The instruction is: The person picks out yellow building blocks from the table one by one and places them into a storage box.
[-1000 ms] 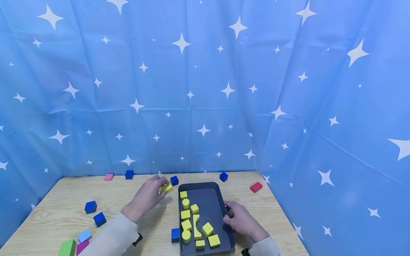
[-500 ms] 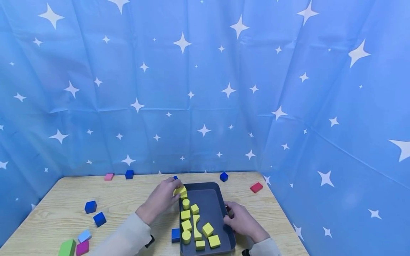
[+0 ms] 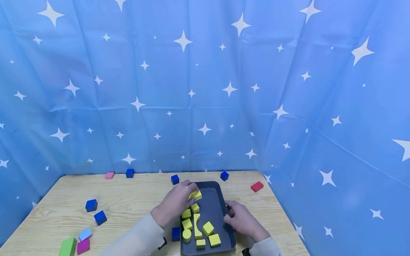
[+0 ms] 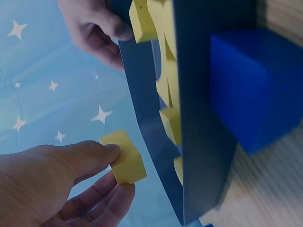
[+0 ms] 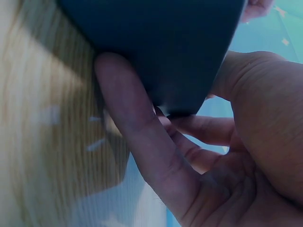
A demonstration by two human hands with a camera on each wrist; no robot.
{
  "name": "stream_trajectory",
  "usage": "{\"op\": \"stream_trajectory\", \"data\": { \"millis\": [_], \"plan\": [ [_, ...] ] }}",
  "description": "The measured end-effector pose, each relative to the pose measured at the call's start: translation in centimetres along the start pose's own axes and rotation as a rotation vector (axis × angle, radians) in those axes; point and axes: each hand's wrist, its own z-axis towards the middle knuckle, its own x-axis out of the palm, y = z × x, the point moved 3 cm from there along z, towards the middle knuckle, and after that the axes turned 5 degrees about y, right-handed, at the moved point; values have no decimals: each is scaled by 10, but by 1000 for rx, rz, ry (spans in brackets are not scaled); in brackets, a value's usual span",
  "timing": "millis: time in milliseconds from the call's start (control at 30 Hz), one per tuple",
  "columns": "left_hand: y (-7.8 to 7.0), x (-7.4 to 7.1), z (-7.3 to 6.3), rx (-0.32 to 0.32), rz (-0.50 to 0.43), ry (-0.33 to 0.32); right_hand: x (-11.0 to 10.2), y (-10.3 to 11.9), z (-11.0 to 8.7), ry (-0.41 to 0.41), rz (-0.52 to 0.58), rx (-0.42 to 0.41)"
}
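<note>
My left hand (image 3: 174, 202) pinches a yellow block (image 3: 196, 195) between thumb and fingertips, above the far left part of a dark grey tray (image 3: 213, 206). In the left wrist view that yellow block (image 4: 125, 161) appears apart from the tray wall (image 4: 201, 142). Several yellow pieces lie inside the tray, among them cubes, a cylinder (image 3: 187, 235) and a long piece (image 3: 196, 227) with a curved cutout. My left hand hides some pieces at the far left. At the tray's right side, my right hand (image 3: 242, 218) grips the rim, with fingers against the outer wall (image 5: 156, 52).
A blue block (image 3: 175, 234) stands close to the tray's left side. Other blue blocks (image 3: 91, 205), a pink one (image 3: 109, 175), a red one (image 3: 257, 186), a light blue one (image 3: 85, 234), a magenta one (image 3: 83, 246) and a green one (image 3: 67, 247) lie about the wooden table.
My left hand has carried the yellow block rightward from beside the far blue block, over the tray's left rim. My right hand has stayed on the tray.
</note>
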Motion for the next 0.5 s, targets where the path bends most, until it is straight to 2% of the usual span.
{"op": "stream_trajectory", "data": {
  "millis": [167,500],
  "plan": [
    [-10,9,5,24,8,39,1,0,1,-4,-6,8],
    [-27,29,12,-7,7,146,1,-1,2,3,-5,10]
  ]
}}
